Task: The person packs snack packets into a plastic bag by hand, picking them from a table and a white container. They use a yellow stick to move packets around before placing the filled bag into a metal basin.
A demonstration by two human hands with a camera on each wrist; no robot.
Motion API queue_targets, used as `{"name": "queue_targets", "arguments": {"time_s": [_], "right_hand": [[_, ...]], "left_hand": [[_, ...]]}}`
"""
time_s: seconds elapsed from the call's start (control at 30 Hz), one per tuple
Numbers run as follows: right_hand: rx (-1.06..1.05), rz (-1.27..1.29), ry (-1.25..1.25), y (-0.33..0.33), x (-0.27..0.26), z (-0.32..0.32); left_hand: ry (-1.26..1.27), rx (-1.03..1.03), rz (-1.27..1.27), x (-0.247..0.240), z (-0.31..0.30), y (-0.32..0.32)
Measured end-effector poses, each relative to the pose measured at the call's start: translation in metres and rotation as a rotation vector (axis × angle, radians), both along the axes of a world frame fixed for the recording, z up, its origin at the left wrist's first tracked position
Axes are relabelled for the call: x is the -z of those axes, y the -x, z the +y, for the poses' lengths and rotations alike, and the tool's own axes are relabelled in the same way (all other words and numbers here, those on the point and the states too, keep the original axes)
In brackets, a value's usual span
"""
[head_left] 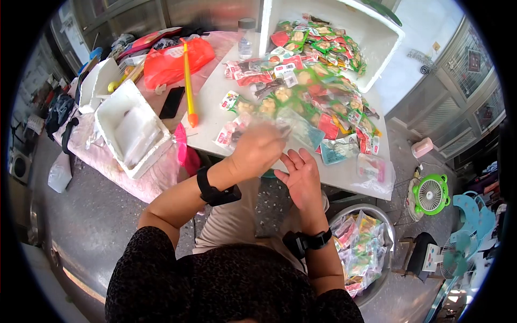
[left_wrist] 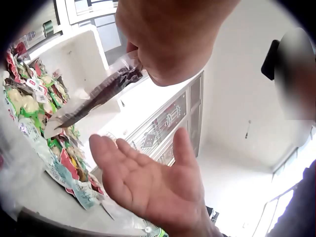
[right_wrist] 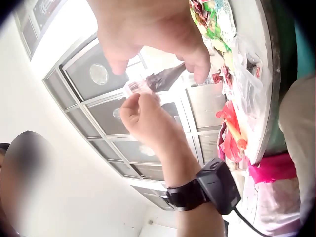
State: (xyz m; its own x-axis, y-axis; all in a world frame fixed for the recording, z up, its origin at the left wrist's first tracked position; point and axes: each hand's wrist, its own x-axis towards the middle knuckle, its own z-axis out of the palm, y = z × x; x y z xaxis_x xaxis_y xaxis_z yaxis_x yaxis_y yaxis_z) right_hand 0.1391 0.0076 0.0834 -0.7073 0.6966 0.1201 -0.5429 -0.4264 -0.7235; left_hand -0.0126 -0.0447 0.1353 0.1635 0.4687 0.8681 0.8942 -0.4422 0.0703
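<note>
My left hand (head_left: 258, 151) is raised over the table's near edge, blurred in the head view. Between its thumb and fingers it pinches a clear plastic packet (left_wrist: 98, 96) with a long, dark brown piece inside. The same packet (right_wrist: 165, 79) slants up past the other hand in the right wrist view. My right hand (head_left: 301, 180) is beside it, palm up with fingers spread, holding nothing. In the left wrist view the right palm (left_wrist: 153, 187) lies below the packet. Beyond both hands, a heap of red and green food packets (head_left: 323, 91) covers much of the white table (head_left: 207, 126).
A large white foam box (head_left: 379, 46) lies tipped at the back, packets spilling out. At right on the floor stands a metal basin (head_left: 392, 231) of packets. To the left are a smaller foam box (head_left: 107, 116), a phone (head_left: 172, 102), a yellow stick (head_left: 188, 81) and a red bag (head_left: 177, 59).
</note>
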Motion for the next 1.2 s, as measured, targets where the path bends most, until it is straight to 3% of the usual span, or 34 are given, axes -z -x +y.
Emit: {"name": "queue_targets", "arguments": {"time_s": [0.1, 0.2, 0.3, 0.43, 0.53, 0.63, 0.83, 0.93, 1.2], "right_hand": [[-0.073, 0.196, -0.021, -0.009, -0.006, -0.006], [0.123, -0.065, 0.141, -0.027, 0.000, -0.013], [0.159, -0.110, 0.213, -0.042, 0.022, -0.002], [0.202, -0.063, 0.278, -0.063, 0.035, 0.009], [0.215, -0.105, 0.278, -0.079, 0.051, 0.018], [0.185, -0.172, 0.275, -0.085, 0.057, 0.021], [0.042, -0.190, 0.273, -0.079, 0.059, 0.015], [-0.059, -0.153, 0.247, -0.070, 0.059, 0.014], [-0.085, -0.344, 0.296, -0.054, 0.066, 0.016]], "left_hand": [[-0.015, 0.110, 0.119, 0.030, -0.006, -0.047], [0.055, 0.181, 0.094, 0.049, -0.011, -0.072], [0.144, 0.261, 0.116, 0.056, -0.016, -0.081], [0.183, 0.138, -0.102, 0.061, -0.021, -0.067], [0.308, -0.237, -0.198, 0.083, -0.011, -0.035], [0.391, -0.422, -0.077, 0.099, -0.003, -0.011], [0.833, -0.323, -0.129, 0.101, -0.004, 0.005], [0.756, -0.315, -0.199, 0.111, -0.006, 0.011], [0.644, -0.292, -0.292, 0.113, -0.014, 0.010]]}}
